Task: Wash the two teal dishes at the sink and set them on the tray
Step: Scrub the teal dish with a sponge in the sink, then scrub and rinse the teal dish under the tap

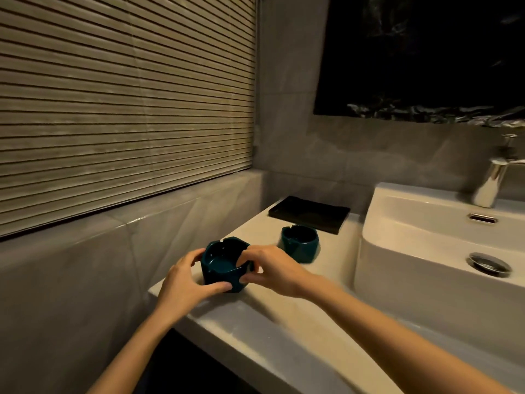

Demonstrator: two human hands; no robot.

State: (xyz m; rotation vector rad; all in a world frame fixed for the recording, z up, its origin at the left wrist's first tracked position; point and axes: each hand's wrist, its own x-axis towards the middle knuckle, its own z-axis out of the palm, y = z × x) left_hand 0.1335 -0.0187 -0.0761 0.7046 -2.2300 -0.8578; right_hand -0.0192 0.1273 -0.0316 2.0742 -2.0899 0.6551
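While both hands close on it, the near teal dish (224, 264) sits at the left end of the pale counter (284, 322); whether its base rests on the stone or is just lifted off it cannot be told. Taking that dish as the centre of a dial, the left hand (181, 282) comes in from 8 o'clock, fingers curled against the left wall and thumb laid along the lower front. The right hand (272, 270) comes in from 3 o'clock, fingertips hooked over the right rim and thumb pressed low on the wall, so the dish is gripped from both sides. It is faceted, with notches cut in its rim, and stands upright with its hollow facing up. The far teal dish (299, 243), of the same shape, stands alone on the counter at 2 o'clock, near the right hand but apart from it. Beyond it, also toward 2 o'clock, the black tray (309, 213) lies flat against the back wall, just beside the far dish and not touching it. The white sink (426, 251) stands at 3 o'clock, with a chrome drain (489, 264) in its bowl and a chrome faucet (491, 183) at its back edge. Slatted blinds (125, 103) fill the wall from 9 to 12 o'clock.
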